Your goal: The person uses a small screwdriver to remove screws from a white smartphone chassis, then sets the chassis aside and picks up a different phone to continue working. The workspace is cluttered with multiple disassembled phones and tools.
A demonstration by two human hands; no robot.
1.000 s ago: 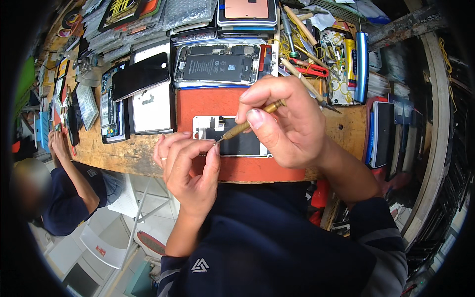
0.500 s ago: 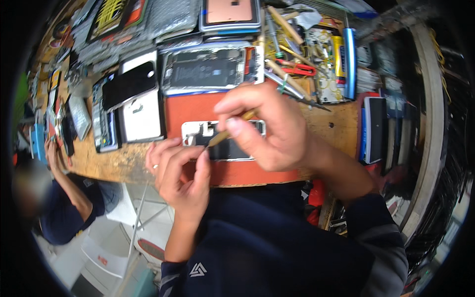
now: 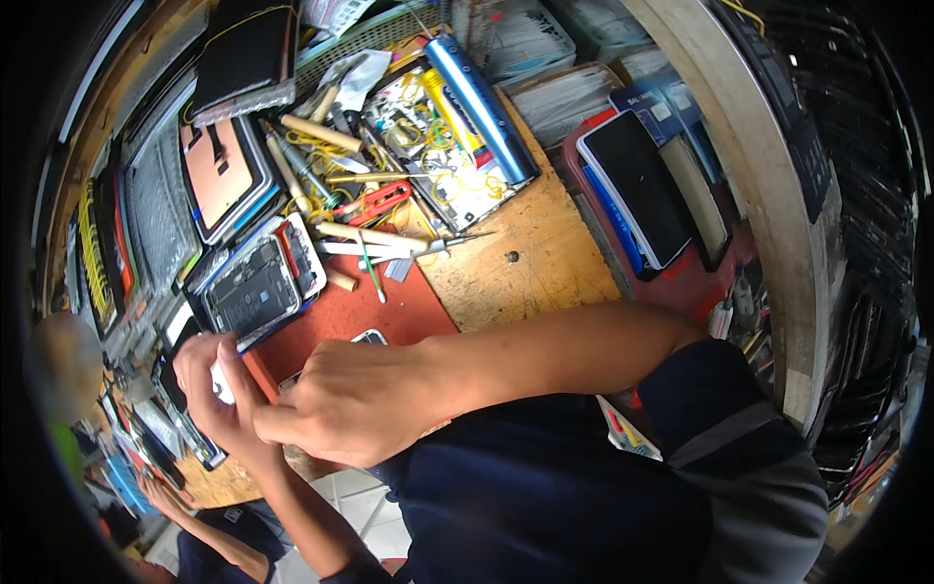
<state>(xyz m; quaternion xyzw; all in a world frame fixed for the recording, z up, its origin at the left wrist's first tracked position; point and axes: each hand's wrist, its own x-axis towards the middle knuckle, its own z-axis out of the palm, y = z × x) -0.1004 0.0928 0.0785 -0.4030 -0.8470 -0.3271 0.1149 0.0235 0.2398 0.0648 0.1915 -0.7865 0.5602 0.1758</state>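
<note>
Apparently at a fine two-handed step, the left hand (image 3: 219,394) and right hand (image 3: 341,404) curl together, any grip impossible to tell; a white-rimmed phone panel (image 3: 370,338) peeks beyond the right. Next calls for steady fingertips.

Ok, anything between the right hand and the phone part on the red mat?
Nothing visible, though the right hand hides most of the phone part and the gap; a corner shows on the red mat.
</note>
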